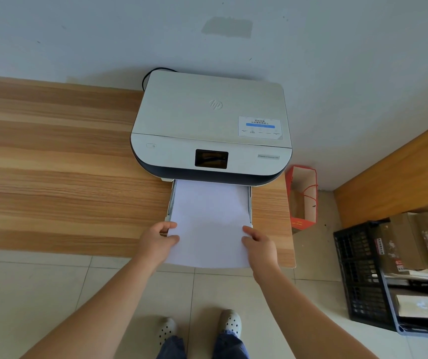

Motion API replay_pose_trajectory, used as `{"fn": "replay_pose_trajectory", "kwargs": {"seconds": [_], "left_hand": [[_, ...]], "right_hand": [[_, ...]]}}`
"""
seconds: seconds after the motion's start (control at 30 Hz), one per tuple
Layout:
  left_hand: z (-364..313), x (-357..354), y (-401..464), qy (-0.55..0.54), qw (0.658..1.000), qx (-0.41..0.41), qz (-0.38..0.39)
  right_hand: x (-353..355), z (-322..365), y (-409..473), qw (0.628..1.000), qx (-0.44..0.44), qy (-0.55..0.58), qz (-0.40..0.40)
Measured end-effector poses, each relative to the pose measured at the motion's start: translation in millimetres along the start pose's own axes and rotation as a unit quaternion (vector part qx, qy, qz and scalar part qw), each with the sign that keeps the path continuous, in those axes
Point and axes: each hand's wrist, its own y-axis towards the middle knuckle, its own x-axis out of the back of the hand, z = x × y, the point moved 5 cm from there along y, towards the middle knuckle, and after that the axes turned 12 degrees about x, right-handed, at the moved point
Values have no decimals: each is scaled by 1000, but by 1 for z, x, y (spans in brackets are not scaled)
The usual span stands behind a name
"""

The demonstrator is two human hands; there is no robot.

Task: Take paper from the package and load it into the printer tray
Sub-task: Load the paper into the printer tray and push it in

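A white printer (210,120) with a dark base stands on the wooden table (52,177) against the wall. Its tray (250,203) is pulled out toward me. A stack of white paper (209,218) lies partly in the tray, its far end under the printer and its near end hanging past the table's edge. My left hand (157,240) grips the stack's left edge. My right hand (259,246) grips its right edge. The paper package is not in view.
A red paper bag (302,198) stands on the floor right of the table. Further right a black plastic crate (358,275) holds cardboard boxes. A black cable (147,77) curls behind the printer. My feet in white clogs stand on the tiled floor.
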Motion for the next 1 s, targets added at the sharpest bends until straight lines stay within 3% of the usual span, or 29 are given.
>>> {"fn": "replay_pose_trajectory", "kwargs": {"seconds": [0.43,1.0], "left_hand": [[15,-6,2,53,998,35,27],[2,5,3,-7,1000,14,18]], "right_hand": [[3,-14,-9,999,-16,-31,13],[-4,-5,-5,1000,-16,15,3]]}}
